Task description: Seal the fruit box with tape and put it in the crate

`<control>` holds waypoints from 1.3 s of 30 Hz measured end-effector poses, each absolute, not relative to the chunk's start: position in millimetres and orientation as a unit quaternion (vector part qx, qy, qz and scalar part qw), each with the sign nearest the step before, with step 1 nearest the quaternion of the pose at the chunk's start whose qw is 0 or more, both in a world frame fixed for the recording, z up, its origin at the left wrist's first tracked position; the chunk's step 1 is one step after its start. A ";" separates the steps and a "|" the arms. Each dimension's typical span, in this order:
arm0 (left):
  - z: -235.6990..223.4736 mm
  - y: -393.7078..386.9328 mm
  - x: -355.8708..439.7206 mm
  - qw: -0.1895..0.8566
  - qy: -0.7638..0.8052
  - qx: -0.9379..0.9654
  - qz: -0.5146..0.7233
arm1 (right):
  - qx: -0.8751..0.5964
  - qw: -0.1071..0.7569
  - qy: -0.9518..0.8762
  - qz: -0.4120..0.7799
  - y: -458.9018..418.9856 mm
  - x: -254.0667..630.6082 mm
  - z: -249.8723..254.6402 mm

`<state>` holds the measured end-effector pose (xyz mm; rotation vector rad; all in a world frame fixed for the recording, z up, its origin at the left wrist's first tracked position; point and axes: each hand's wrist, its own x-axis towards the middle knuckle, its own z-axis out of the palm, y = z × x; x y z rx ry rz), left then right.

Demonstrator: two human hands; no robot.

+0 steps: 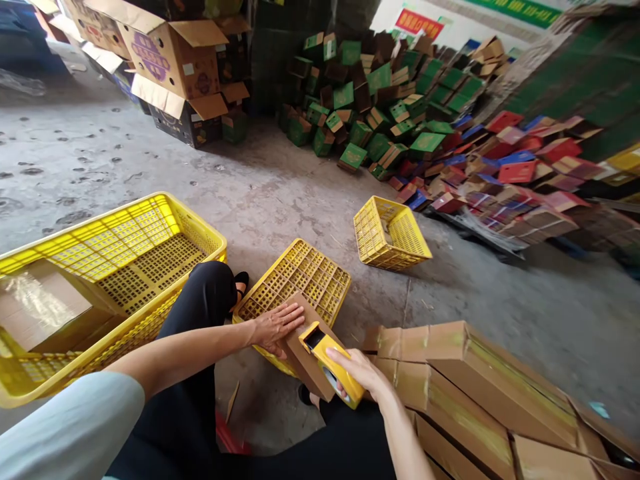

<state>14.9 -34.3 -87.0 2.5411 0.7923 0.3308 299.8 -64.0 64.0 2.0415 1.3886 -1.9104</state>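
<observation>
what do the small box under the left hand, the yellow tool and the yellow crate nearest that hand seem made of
Small box: probably cardboard, matte and plain brown, with straight, folded-looking edges.
Yellow tool: likely hard plastic, judging by its smooth, evenly coloured, slightly shiny body.
Yellow crate: apparently moulded plastic, fairly dull, with a regular open lattice in one yellow.

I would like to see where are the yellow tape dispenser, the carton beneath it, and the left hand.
Yellow tape dispenser [353,391]: head view, body's rear part.
Carton [303,360]: head view, bare brown cardboard.
Left hand [277,327]: head view, back of the hand.
</observation>
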 end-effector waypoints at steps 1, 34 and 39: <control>-86.8 -38.0 18.5 0.223 0.295 0.922 0.118 | 0.656 0.008 0.445 -0.609 -64.7 299.0 64.5; -76.5 -63.1 54.2 0.194 0.301 0.929 0.091 | 0.649 -0.002 0.469 -0.599 -92.3 328.3 67.6; -76.5 -59.7 52.3 0.192 0.309 0.930 0.060 | 0.651 0.007 0.468 -0.598 -91.4 329.9 65.7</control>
